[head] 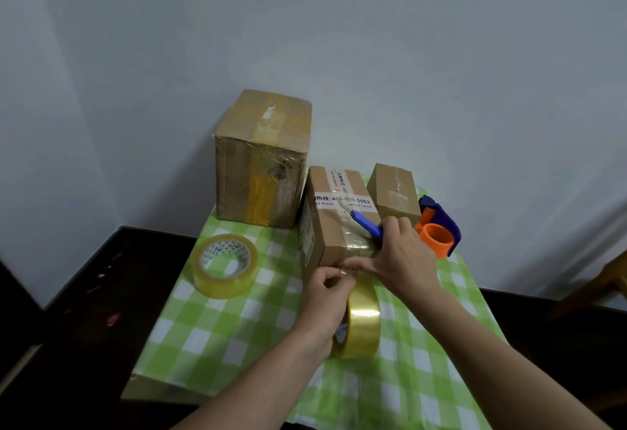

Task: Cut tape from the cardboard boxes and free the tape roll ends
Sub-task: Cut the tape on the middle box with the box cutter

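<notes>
Head view, down onto a green-checked cloth (210, 327): grips the upright yellow tape roll (363, 324) at its top with the left hand (327, 297), fingers curled over the rim, right at the near lower edge of the middle box (339, 226). Holds a blue knife (368, 226) in the right hand (403, 256), fingers clenched on the handle, thumb stretched toward the left fingertips, blade over the box's taped top, pointing away. Around these: big box (261, 158) back left, small box (395, 193) back right, flat roll (224, 265) left, orange-and-blue dispenser (439, 231) right.
</notes>
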